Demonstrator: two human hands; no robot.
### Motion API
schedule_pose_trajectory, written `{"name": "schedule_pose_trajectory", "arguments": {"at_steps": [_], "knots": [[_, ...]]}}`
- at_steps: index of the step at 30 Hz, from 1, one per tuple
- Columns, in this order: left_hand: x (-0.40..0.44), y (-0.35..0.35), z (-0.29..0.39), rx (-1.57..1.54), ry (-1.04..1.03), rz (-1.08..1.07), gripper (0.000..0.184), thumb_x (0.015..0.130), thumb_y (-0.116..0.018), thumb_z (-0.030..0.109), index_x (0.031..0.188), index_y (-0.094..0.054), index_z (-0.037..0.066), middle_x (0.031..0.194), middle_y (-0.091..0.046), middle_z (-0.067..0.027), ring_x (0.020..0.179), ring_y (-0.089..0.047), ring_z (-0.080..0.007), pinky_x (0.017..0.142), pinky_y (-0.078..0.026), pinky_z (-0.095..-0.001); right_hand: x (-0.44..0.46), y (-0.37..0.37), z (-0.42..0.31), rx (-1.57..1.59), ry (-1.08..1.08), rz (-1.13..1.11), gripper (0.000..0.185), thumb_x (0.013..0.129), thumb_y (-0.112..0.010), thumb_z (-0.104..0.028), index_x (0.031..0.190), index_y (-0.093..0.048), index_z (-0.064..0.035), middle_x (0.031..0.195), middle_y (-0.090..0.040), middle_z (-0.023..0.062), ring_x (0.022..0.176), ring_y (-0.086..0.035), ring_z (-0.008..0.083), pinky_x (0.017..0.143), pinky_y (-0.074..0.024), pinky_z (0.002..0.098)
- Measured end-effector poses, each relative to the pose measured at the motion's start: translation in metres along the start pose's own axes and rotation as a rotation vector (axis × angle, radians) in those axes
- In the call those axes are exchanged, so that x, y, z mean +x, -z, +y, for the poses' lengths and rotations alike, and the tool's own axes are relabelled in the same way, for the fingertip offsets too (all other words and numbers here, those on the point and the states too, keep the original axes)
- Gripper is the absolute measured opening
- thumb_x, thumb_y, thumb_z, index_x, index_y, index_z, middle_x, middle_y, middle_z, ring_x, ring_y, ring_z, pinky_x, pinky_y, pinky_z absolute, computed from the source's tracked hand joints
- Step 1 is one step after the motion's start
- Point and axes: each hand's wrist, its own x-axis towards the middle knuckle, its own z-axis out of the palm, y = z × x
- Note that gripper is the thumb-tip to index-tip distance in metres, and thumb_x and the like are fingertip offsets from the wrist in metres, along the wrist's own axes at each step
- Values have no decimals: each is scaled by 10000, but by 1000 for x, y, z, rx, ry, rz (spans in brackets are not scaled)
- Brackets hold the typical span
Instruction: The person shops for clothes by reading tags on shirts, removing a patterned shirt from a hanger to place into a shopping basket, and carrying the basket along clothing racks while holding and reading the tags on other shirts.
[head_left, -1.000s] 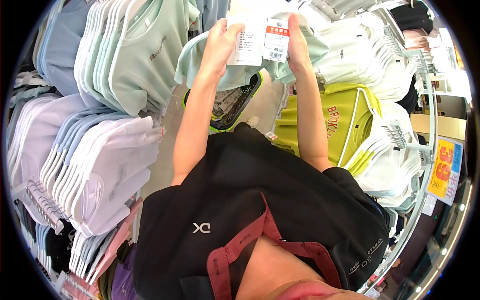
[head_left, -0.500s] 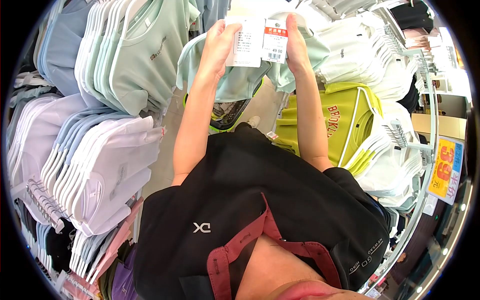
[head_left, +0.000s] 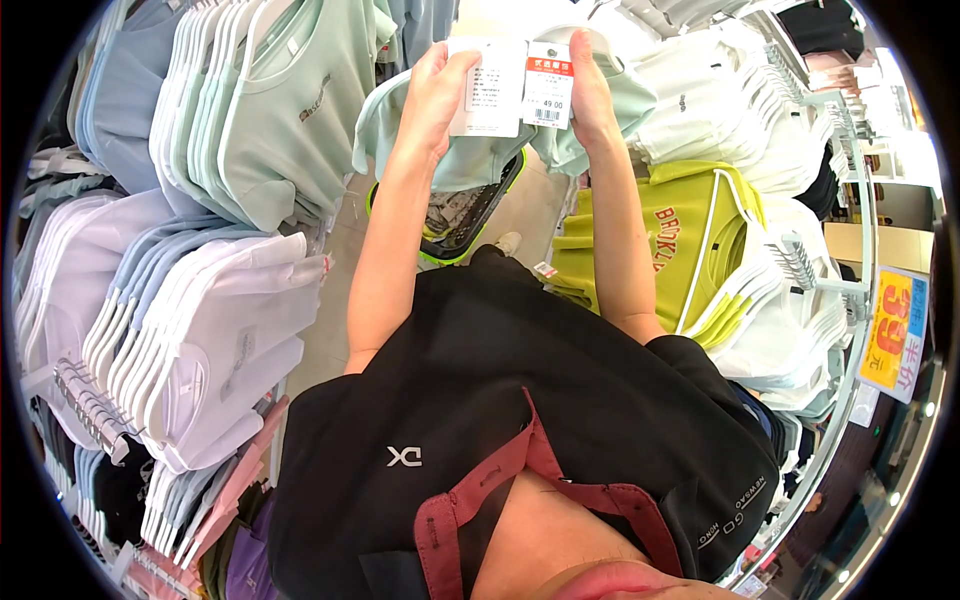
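My left hand (head_left: 435,95) pinches a white paper tag (head_left: 493,90) printed with small dark text, thumb on its front. Beside it, my right hand (head_left: 592,90) grips the edge of a price tag (head_left: 548,85) with a red band, a barcode and "49.00". Both tags face me side by side at arm's length. Behind and below them hangs a pale mint-green shirt (head_left: 470,165) on a light hanger (head_left: 590,40). The tags cover part of the shirt, and whether my fingers also touch its cloth is hidden.
Mint shirts (head_left: 290,130) and white shirts (head_left: 215,350) hang in rows at left. A yellow-green shirt (head_left: 690,240) and white shirts (head_left: 700,100) hang at right. A black basket with a green rim (head_left: 460,225) stands on the floor ahead. A yellow price sign (head_left: 890,330) is far right.
Both hands keep their hold on the tags, which have shifted very slightly. The mint shirt hangs a little differently, showing more of the basket below.
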Motion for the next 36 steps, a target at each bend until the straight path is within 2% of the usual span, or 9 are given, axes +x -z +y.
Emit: {"name": "schedule_pose_trajectory", "arguments": {"at_steps": [11,13,29,31,36], "knots": [[-8,-7,10,19,39,35,268,918,-576,185,1079,-574,-29,999,-651,-78,883,-618,-119,808,-490,-269,-5,1,0,12,27,-9,701,962,-396,-630,1152,-597,13,1034,-673,97,919,-660,148,803,-538,282],[-8,-7,10,4,38,36,259,920,-574,179,1077,-574,-28,990,-650,-77,880,-617,-119,807,-489,-271,-7,-1,-2,24,22,-25,742,975,-338,-641,1099,-647,21,1050,-677,111,964,-628,162,898,-467,293],[-8,-17,28,-41,-26,10,214,915,-583,153,1048,-577,-14,948,-651,-70,836,-626,-115,771,-498,-265,-12,2,-11,94,52,-12,726,984,-342,-621,1100,-629,36,1046,-674,103,931,-632,152,866,-481,280],[-4,-16,32,-7,-5,-16,293,921,-575,151,1146,-569,-35,1060,-650,-92,955,-640,-161,857,-503,-295,-6,1,-13,133,83,-31,729,983,-339,-623,1117,-619,37,1052,-671,105,935,-630,149,867,-483,284],[-6,-20,38,19,-22,-6,278,919,-582,157,1131,-578,-24,1045,-651,-82,936,-637,-150,839,-502,-286,-10,0,-18,154,88,-51,732,982,-331,-627,1105,-620,35,1035,-669,96,928,-627,138,855,-489,273]]}}
